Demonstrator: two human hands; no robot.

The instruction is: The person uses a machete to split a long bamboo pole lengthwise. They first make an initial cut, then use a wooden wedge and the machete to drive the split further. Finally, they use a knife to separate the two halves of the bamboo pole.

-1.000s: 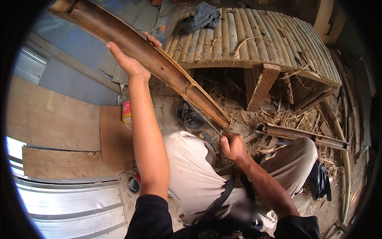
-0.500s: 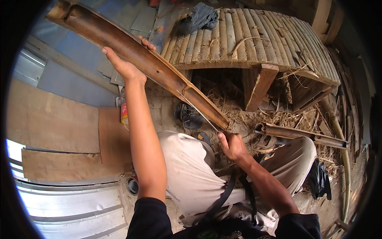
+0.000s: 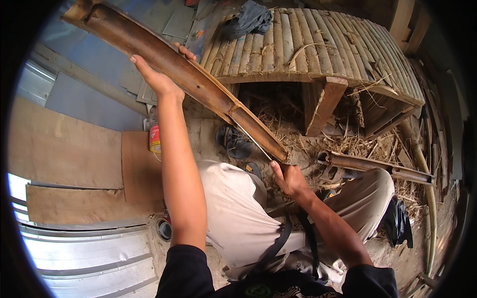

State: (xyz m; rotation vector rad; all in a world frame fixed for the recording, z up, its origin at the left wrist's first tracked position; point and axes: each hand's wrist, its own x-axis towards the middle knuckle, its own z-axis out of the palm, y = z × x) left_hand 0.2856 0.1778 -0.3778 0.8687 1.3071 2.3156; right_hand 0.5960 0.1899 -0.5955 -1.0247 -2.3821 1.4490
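A long split bamboo half (image 3: 164, 59), brown and hollow side up, slants from the upper left down to the middle. My left hand (image 3: 161, 82) grips it from beneath, thumb on the near edge and fingertips showing past the far edge. Near its lower end my right hand (image 3: 288, 179) is closed round the handle of a thin-bladed knife (image 3: 256, 142), the handle mostly hidden in the fist. The blade runs up along the bamboo's near edge toward the inner node wall (image 3: 233, 107). Whether its tip touches the bamboo is hard to make out.
A bamboo-slat bench (image 3: 298, 44) with a dark plastic bag (image 3: 248, 21) on it stands ahead. Another split bamboo piece (image 3: 377, 167) lies at right among shavings. Sandals (image 3: 234, 141) lie under the held bamboo. A red-yellow can (image 3: 155, 138) stands at left beside wooden boards (image 3: 64, 144).
The knife blade's angle has shifted slightly, and less of it shows beside the bamboo's near edge. The bamboo and both hands are nearly where they were.
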